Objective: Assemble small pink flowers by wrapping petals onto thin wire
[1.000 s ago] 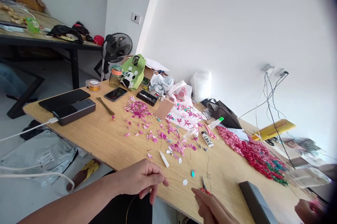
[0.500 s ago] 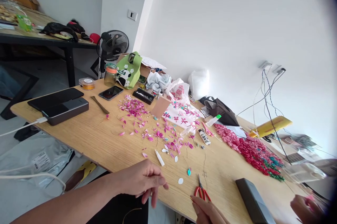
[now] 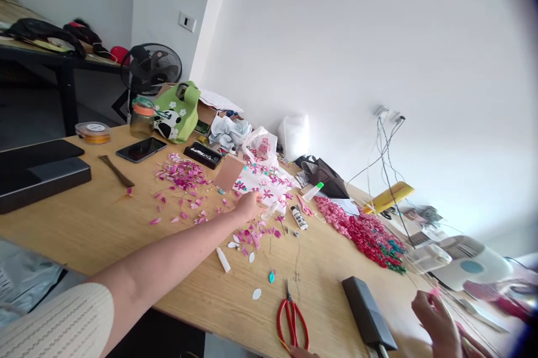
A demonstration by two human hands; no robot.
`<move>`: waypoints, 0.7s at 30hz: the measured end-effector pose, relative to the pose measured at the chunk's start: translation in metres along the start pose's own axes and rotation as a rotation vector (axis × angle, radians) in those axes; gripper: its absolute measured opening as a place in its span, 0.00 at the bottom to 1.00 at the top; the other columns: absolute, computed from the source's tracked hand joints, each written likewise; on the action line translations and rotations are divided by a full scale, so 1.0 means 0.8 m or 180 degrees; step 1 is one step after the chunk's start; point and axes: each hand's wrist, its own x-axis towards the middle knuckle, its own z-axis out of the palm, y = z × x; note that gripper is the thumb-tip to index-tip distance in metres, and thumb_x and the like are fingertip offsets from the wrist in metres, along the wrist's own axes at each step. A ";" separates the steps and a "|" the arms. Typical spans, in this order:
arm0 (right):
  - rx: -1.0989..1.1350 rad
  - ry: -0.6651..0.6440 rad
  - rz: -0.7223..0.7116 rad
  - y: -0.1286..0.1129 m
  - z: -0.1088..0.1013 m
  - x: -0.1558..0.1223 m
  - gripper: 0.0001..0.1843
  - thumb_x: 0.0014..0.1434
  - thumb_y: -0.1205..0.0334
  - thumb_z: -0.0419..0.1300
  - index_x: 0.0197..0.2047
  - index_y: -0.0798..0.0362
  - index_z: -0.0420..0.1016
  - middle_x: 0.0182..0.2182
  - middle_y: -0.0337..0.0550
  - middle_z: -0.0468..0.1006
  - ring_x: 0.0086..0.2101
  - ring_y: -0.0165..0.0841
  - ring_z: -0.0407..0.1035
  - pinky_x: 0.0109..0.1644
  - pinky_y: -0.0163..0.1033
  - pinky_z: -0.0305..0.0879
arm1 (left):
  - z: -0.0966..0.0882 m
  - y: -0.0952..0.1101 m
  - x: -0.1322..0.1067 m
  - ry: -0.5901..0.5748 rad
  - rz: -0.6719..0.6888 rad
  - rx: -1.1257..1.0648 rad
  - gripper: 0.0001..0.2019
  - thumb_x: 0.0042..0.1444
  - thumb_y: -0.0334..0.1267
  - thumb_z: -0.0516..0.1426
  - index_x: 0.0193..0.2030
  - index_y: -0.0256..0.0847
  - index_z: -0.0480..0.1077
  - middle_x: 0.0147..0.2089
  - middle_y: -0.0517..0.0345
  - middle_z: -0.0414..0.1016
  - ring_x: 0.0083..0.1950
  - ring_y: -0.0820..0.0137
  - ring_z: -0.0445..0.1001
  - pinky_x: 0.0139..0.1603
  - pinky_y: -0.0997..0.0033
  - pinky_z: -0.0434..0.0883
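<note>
My left hand reaches across the table to the near edge of the white sheet with pink flowers. Its fingertips are hidden behind the hand, so whether it grips a flower cannot be told. Loose pink petals lie below the wrist. At the bottom edge, only part of my right hand shows, its fingers closed on a thin golden strand. This lies beside the handles of the red-handled pliers. A teal leaf on a wire and a white oval piece rest nearby.
A white tube, a small bottle and a dark block-shaped case lie on the table. Red and pink flower strands are heaped at right. Another person's hand works at the far right, beside hanging cables.
My left hand has moved from the table's near edge up and forward to the flower sheet. My right hand has dropped lower, mostly out of view. The view has turned right.
</note>
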 end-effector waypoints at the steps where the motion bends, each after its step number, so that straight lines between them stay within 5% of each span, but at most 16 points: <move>1: 0.0083 0.0237 -0.0069 0.021 -0.021 0.023 0.33 0.61 0.43 0.47 0.12 0.52 0.67 0.08 0.34 0.53 0.12 0.25 0.56 0.14 0.27 0.45 | 0.010 -0.004 0.007 -0.0014 0.0024 0.0107 0.23 0.44 0.33 0.66 0.48 0.32 0.71 0.49 0.42 0.77 0.49 0.58 0.75 0.49 0.66 0.70; 5: 0.0471 0.0937 0.0395 0.095 -0.077 0.075 0.38 0.58 0.42 0.47 0.04 0.55 0.55 0.05 0.32 0.47 0.08 0.19 0.47 0.17 0.25 0.40 | 0.042 -0.014 0.027 -0.0092 0.0117 0.0462 0.26 0.43 0.35 0.68 0.50 0.34 0.70 0.50 0.45 0.76 0.52 0.59 0.73 0.52 0.63 0.68; 11: 0.1295 0.1115 0.1910 0.132 -0.090 0.081 0.39 0.58 0.44 0.46 0.03 0.58 0.55 0.03 0.32 0.48 0.08 0.19 0.51 0.18 0.24 0.44 | 0.069 -0.019 0.047 -0.0283 0.0185 0.0774 0.14 0.59 0.41 0.58 0.49 0.36 0.69 0.48 0.51 0.74 0.48 0.64 0.73 0.49 0.55 0.71; 15: 0.1640 0.0824 0.2399 0.140 -0.094 0.085 0.40 0.62 0.49 0.37 0.04 0.58 0.58 0.02 0.34 0.48 0.09 0.21 0.55 0.18 0.24 0.42 | 0.075 -0.018 0.049 -0.0348 0.0179 0.0832 0.11 0.60 0.41 0.57 0.44 0.35 0.70 0.44 0.53 0.74 0.43 0.66 0.74 0.46 0.58 0.72; 18: 0.2410 0.0150 0.2906 0.140 -0.098 0.085 0.40 0.63 0.49 0.33 0.04 0.56 0.57 0.02 0.34 0.47 0.08 0.21 0.55 0.18 0.23 0.40 | 0.065 -0.005 0.050 -0.0236 0.0230 0.0747 0.09 0.57 0.40 0.59 0.39 0.35 0.71 0.39 0.55 0.74 0.40 0.68 0.73 0.44 0.61 0.71; 21: 0.2700 -0.0331 0.2914 0.118 -0.093 0.075 0.37 0.62 0.47 0.42 0.07 0.54 0.61 0.04 0.32 0.50 0.09 0.20 0.55 0.15 0.22 0.40 | 0.037 0.021 0.048 0.0002 0.0359 0.0563 0.09 0.50 0.38 0.62 0.35 0.36 0.72 0.36 0.54 0.76 0.39 0.66 0.73 0.43 0.67 0.68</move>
